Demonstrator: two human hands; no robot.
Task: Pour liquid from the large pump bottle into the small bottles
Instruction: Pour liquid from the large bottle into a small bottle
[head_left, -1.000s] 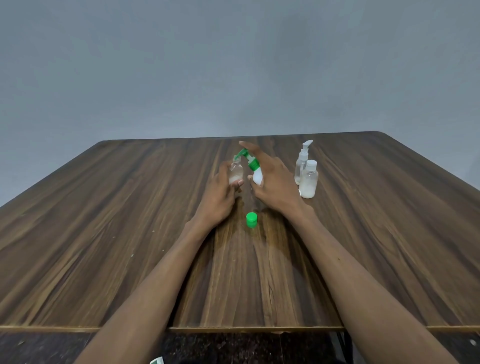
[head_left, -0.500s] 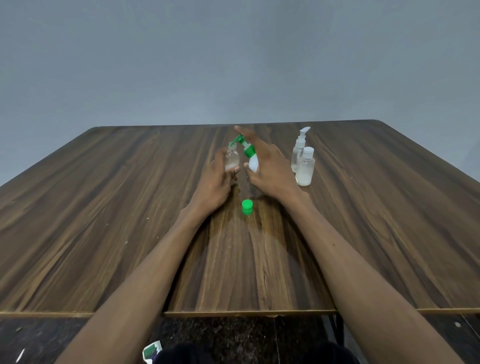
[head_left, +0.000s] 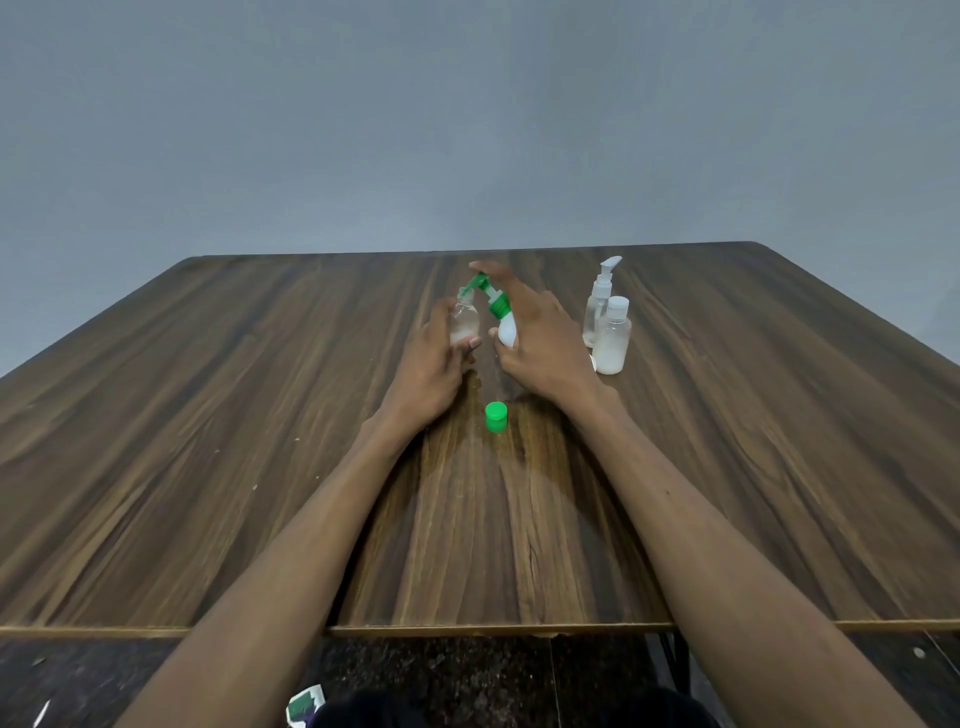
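Observation:
My left hand (head_left: 429, 364) grips a small clear bottle (head_left: 464, 327) with a little pale liquid at its bottom, held just above the wooden table (head_left: 208, 415). My right hand (head_left: 540, 338) holds the large white pump bottle (head_left: 506, 332) tilted left, with the forefinger lying on its green pump head (head_left: 480, 285). The green nozzle points down at the small bottle's open mouth. A loose green cap (head_left: 496, 417) lies on the table just in front of both hands.
Two more small bottles stand to the right of my right hand: a clear bottle with a white pump top (head_left: 598, 301) and a capped one with pale liquid (head_left: 612, 338). A wet patch shines on the table by the green cap.
Both hands keep the same grip and the same pose at the bottles. The view has shifted slightly, so the hands sit a little higher in the frame.

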